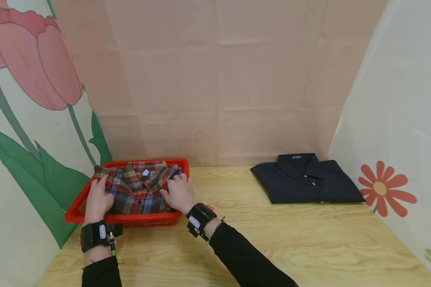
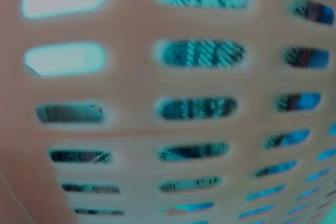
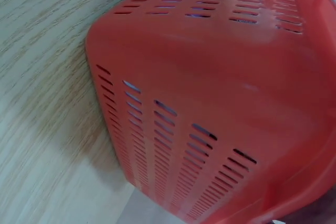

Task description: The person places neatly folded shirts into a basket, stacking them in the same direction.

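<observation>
A folded plaid shirt [image 1: 140,195], collar toward the back wall, lies in a red plastic basket [image 1: 143,218] at the left of the table. My left hand [image 1: 98,199] rests on the shirt's left side, fingers reaching forward over the cloth. On the opposite side, my right hand [image 1: 180,194] touches the shirt's right edge near the basket rim, thumb spread toward the collar. Slotted basket wall [image 2: 131,93] fills the left wrist view, with patterned cloth behind the slots. The right wrist view shows the basket's outer corner [image 3: 184,66] but no hand.
A folded black shirt [image 1: 309,187] with its collar to the back lies at the right of the wooden table [image 1: 237,239]. A pinkish sheet [image 1: 215,79] covers the back wall; flower-printed sheets line both sides.
</observation>
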The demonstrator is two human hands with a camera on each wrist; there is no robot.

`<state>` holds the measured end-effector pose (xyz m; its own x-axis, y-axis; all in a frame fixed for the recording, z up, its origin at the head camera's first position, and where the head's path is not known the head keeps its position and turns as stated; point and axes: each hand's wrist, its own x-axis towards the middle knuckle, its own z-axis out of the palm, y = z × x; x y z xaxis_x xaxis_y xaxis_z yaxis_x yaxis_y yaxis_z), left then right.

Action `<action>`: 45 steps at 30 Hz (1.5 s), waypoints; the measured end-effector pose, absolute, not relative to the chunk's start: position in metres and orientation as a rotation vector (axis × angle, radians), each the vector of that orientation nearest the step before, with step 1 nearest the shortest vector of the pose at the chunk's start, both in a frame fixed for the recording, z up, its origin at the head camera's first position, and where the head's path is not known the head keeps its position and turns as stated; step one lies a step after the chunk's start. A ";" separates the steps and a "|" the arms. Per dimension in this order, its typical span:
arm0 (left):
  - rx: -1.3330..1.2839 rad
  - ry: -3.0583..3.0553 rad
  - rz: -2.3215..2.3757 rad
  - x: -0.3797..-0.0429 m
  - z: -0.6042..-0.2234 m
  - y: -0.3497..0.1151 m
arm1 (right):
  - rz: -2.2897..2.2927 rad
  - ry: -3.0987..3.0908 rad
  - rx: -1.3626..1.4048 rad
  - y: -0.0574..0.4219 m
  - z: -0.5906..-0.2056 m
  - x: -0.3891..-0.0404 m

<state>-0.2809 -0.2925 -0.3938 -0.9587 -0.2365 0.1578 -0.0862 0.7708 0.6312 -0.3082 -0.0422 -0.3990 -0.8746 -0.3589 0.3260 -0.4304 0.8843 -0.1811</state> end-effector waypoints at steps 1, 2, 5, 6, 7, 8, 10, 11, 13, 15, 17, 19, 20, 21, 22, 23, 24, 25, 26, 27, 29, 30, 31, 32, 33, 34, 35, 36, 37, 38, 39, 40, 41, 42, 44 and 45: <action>0.253 -2.747 -0.950 -0.281 -0.394 -0.293 | 0.372 -2.770 0.580 -0.042 -0.399 -0.309; 0.253 -2.758 -0.936 -0.281 -0.394 -0.294 | 0.380 -2.775 0.567 -0.042 -0.399 -0.310; 0.251 -2.783 -0.911 -0.280 -0.396 -0.296 | 0.414 -2.781 0.526 -0.040 -0.399 -0.313; 0.251 -2.790 -0.905 -0.279 -0.396 -0.297 | 0.415 -2.772 0.514 -0.040 -0.399 -0.314; 0.253 -2.797 -0.899 -0.279 -0.396 -0.298 | 0.419 -2.764 0.499 -0.039 -0.399 -0.315; 0.254 -2.800 -0.897 -0.279 -0.395 -0.298 | 0.427 -2.751 0.485 -0.039 -0.399 -0.316; 0.277 -2.805 -0.902 -0.278 -0.395 -0.298 | 0.442 -2.721 0.475 -0.038 -0.398 -0.316; 0.290 -2.808 -0.905 -0.277 -0.394 -0.299 | 0.442 -2.713 0.481 -0.038 -0.398 -0.316; 0.326 -2.817 -0.904 -0.276 -0.392 -0.298 | 0.413 -2.715 0.505 -0.037 -0.398 -0.315; 0.358 -2.829 -0.894 -0.275 -0.389 -0.297 | 0.348 -2.741 0.543 -0.037 -0.398 -0.314; 0.374 -2.831 -0.875 -0.274 -0.387 -0.296 | 0.269 -2.779 0.574 -0.037 -0.400 -0.312; 0.375 -2.819 -0.839 -0.274 -0.386 -0.294 | 0.208 -2.819 0.586 -0.037 -0.402 -0.311; 0.369 -2.811 -0.827 -0.273 -0.385 -0.293 | 0.197 -2.840 0.586 -0.038 -0.404 -0.310; 0.361 -2.803 -0.810 -0.274 -0.385 -0.292 | 0.194 -2.859 0.584 -0.038 -0.405 -0.310; 0.354 -2.800 -0.796 -0.274 -0.385 -0.291 | 0.205 -2.877 0.580 -0.038 -0.406 -0.309; 0.345 -2.804 -0.783 -0.274 -0.385 -0.290 | 0.218 -2.893 0.574 -0.038 -0.406 -0.309; 0.333 -2.817 -0.771 -0.275 -0.385 -0.289 | 0.227 -2.913 0.569 -0.038 -0.406 -0.309; 0.324 -2.837 -0.764 -0.275 -0.385 -0.288 | 0.236 -2.928 0.566 -0.038 -0.406 -0.309; 0.315 -2.862 -0.760 -0.276 -0.385 -0.288 | 0.248 -2.945 0.564 -0.038 -0.406 -0.309; 0.313 -2.888 -0.761 -0.276 -0.385 -0.286 | 0.255 -2.956 0.565 -0.038 -0.406 -0.308; 0.316 -2.942 -0.783 -0.278 -0.386 -0.284 | 0.241 -2.986 0.571 -0.037 -0.404 -0.308; 0.322 -2.962 -0.801 -0.278 -0.386 -0.284 | 0.225 -2.998 0.576 -0.037 -0.404 -0.308; 0.331 -2.979 -0.823 -0.278 -0.386 -0.283 | 0.207 -3.004 0.580 -0.037 -0.403 -0.307; 0.336 -2.992 -0.845 -0.279 -0.386 -0.282 | 0.182 -3.015 0.586 -0.036 -0.402 -0.307; 0.337 -3.003 -0.866 -0.279 -0.386 -0.281 | 0.151 -3.025 0.592 -0.036 -0.402 -0.307; 0.339 -3.013 -0.887 -0.279 -0.386 -0.281 | 0.117 -3.037 0.598 -0.036 -0.401 -0.306; 0.335 -3.021 -0.902 -0.280 -0.386 -0.281 | 0.092 -3.046 0.604 -0.036 -0.400 -0.306; 0.326 -3.029 -0.909 -0.280 -0.386 -0.280 | 0.068 -3.057 0.608 -0.036 -0.400 -0.306; 0.313 -3.039 -0.910 -0.280 -0.386 -0.280 | 0.046 -3.068 0.612 -0.036 -0.399 -0.305; 0.301 -3.048 -0.910 -0.280 -0.386 -0.280 | 0.027 -3.079 0.614 -0.036 -0.399 -0.305; 0.292 -3.058 -0.904 -0.280 -0.386 -0.281 | 0.013 -3.089 0.615 -0.036 -0.398 -0.305; 0.289 -3.066 -0.897 -0.280 -0.386 -0.281 | -0.001 -3.100 0.614 -0.036 -0.398 -0.305; 0.285 -3.073 -0.886 -0.281 -0.386 -0.281 | -0.013 -3.109 0.616 -0.036 -0.398 -0.305; 0.280 -3.080 -0.877 -0.281 -0.386 -0.280 | -0.020 -3.116 0.617 -0.036 -0.397 -0.305; 0.270 -3.085 -0.868 -0.281 -0.387 -0.280 | -0.015 -3.125 0.617 -0.036 -0.398 -0.305; 0.266 -3.086 -0.867 -0.282 -0.387 -0.279 | -0.002 -3.127 0.617 -0.036 -0.398 -0.305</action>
